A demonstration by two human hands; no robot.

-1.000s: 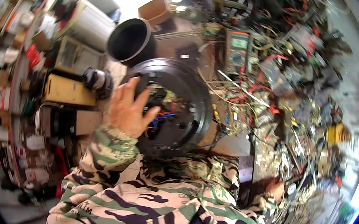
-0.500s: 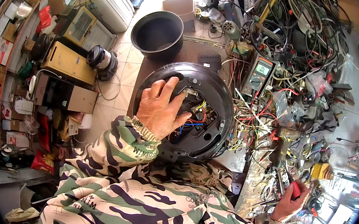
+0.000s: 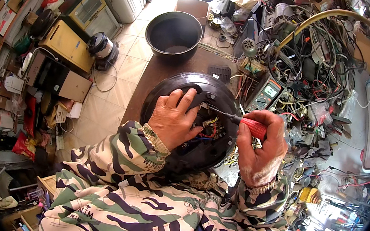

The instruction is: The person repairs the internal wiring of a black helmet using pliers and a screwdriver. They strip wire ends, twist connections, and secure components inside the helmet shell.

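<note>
A round black appliance base (image 3: 209, 161) lies open side up in front of me, with coloured wires (image 3: 212, 124) and parts showing in its middle opening. My left hand (image 3: 171, 117) rests on its left side, fingers spread and stretched over the rim of the opening; it grips nothing that I can see. In my right hand (image 3: 262, 149) is a screwdriver (image 3: 252, 128) with a red handle. Its dark shaft points left into the opening, the tip near a small metal part (image 3: 203, 106) close to my left fingertips. Whether the tip touches it I cannot tell.
A black inner pot (image 3: 174, 34) stands at the far end of the brown work surface (image 3: 137, 104). A multimeter (image 3: 267, 96) lies right of the base, beside a big heap of cables (image 3: 319, 53) and loose parts. Appliances and boxes line the left side.
My right hand has come from the cluttered bench at the right to the base, bringing the red screwdriver. My left hand stays on the base. The view has shifted slightly.
</note>
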